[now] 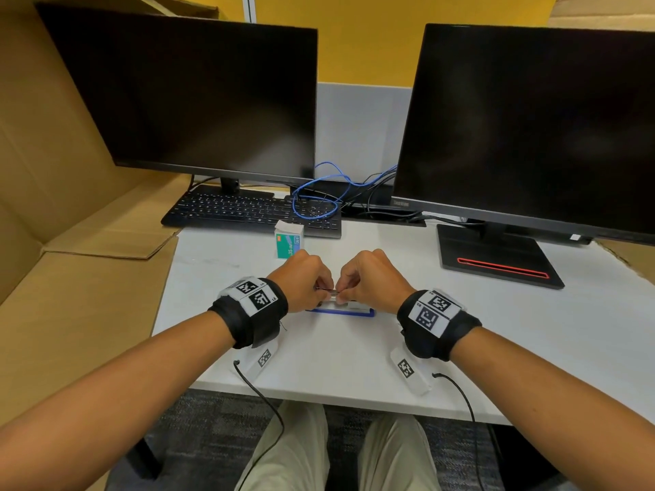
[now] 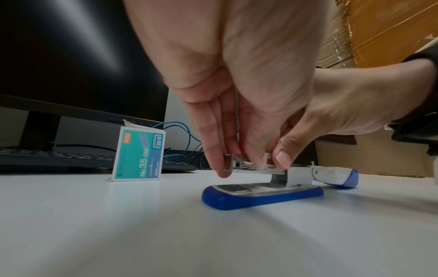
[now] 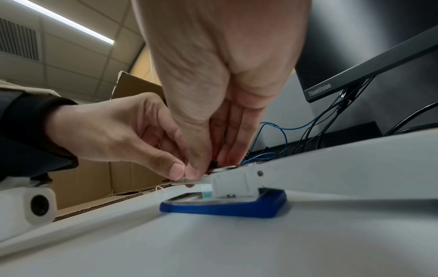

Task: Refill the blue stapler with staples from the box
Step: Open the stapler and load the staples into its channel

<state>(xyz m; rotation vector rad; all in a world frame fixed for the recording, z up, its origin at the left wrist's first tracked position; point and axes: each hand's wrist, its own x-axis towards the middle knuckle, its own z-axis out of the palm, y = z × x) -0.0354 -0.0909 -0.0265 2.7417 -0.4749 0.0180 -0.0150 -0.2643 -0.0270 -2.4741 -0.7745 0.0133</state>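
The blue stapler point(image 1: 340, 312) lies open on the white desk point(image 1: 496, 349), its blue base point(image 2: 260, 196) flat and its white-and-blue cover point(image 2: 336, 176) folded back to the right. Both hands meet over its metal magazine point(image 2: 258, 169). My left hand point(image 1: 324, 290) pinches the magazine's front end point(image 2: 227, 163). My right hand point(image 1: 342, 295) pinches a short silver staple strip point(image 2: 270, 155) against the top of the magazine, thumb pressed down. How far the strip sits in the channel is hidden by fingers. The teal staple box point(image 1: 289, 242) stands upright behind my left hand, its top flap open.
A black keyboard point(image 1: 248, 210) and two dark monitors point(image 1: 198, 97) stand at the back, with blue and black cables point(image 1: 319, 196) between them. The right monitor's base point(image 1: 496, 256) sits to the right. Flattened cardboard point(image 1: 71, 278) borders the desk's left edge.
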